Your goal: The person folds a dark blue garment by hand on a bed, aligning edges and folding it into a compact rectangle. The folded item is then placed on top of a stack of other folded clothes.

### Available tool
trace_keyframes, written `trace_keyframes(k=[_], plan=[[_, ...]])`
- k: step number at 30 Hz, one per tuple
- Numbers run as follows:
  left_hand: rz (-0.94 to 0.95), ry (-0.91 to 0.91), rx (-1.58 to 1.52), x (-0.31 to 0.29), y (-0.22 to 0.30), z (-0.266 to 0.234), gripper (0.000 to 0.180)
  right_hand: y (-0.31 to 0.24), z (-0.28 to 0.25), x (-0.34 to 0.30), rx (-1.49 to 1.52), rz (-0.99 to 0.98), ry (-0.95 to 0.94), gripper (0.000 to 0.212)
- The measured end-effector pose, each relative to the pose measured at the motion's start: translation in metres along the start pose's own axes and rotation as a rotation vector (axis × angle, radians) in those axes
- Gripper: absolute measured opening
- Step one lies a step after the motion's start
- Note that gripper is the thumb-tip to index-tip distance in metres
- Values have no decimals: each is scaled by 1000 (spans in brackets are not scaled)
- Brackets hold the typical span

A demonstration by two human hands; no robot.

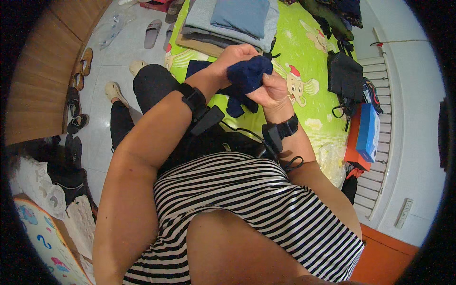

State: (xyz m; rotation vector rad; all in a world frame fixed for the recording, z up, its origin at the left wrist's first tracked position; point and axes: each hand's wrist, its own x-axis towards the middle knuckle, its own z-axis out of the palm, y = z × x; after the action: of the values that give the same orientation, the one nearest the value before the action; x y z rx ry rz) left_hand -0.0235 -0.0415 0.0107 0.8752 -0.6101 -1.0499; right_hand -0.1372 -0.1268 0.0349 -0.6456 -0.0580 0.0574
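Observation:
Both my hands hold a small bunched navy cloth that looks like a sock (249,74), raised over the bed. My left hand (236,58) grips its upper left side with curled fingers. On the lower right side, my right hand (274,90) pinches it, thumb on top and fingers partly hidden beneath. More navy cloth pieces (236,107) lie below on the green patterned bed sheet (317,102), partly covered by my hands and left forearm. Just beyond my hands stands a stack of folded clothes (204,21), with a blue folded garment (241,18) on top.
At the right edge of the bed lie a black bag (344,73), a blue box (368,133) and an orange box (352,145), beside a white radiator (377,90). Slippers (152,33) and several shoes (77,122) are on the floor to the left, near wooden cabinets (45,61).

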Motion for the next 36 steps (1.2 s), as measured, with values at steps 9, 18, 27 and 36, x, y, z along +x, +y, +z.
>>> trace_keyframes(k=[9,18,27,36], plan=[[531,-109,943,20,-13,-10,20,-12,22,4,34,-85,-82,88],[193,113,77,-20,38,-10,14,-25,22,5,-330,-285,182,62],[144,56,-34,-23,45,-12,11,-31,13,2,-372,-202,409,24],[154,59,94,-23,48,-5,6,-26,32,7,-528,-195,337,37]])
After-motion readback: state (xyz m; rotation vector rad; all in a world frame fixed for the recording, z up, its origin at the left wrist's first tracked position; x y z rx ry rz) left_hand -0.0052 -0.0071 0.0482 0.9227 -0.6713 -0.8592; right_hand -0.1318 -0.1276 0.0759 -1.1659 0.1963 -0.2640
